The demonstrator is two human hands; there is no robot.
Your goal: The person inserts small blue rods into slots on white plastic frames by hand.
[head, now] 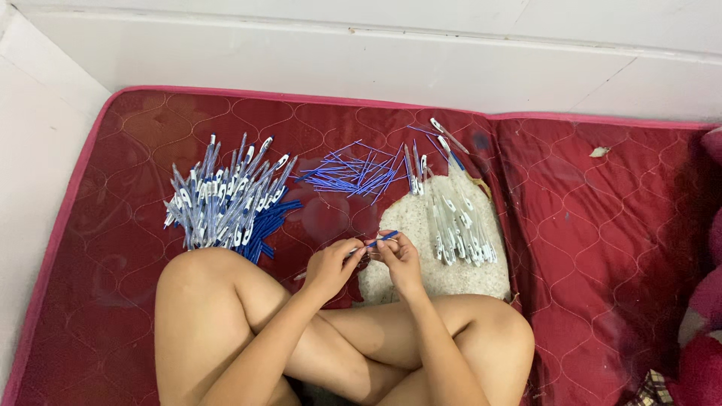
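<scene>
I sit cross-legged on a red quilted mattress [602, 225]. My left hand [331, 265] and my right hand [398, 259] meet in front of me, both pinching one thin blue pen refill [381, 240] and what looks like a clear pen barrel. To the left lies a heap of assembled blue-and-white pens [226, 199]. Ahead of my hands is a loose scatter of blue refills [353, 173]. On the right, several clear barrels with white clips [455, 222] lie on a white speckled sack [414, 225].
A white wall [376, 60] runs along the mattress's far edge, and a white floor strip [37, 150] lies to the left. A small pale scrap [599, 152] sits on the mattress at the right. Red patterned fabric [703, 316] shows at the right edge.
</scene>
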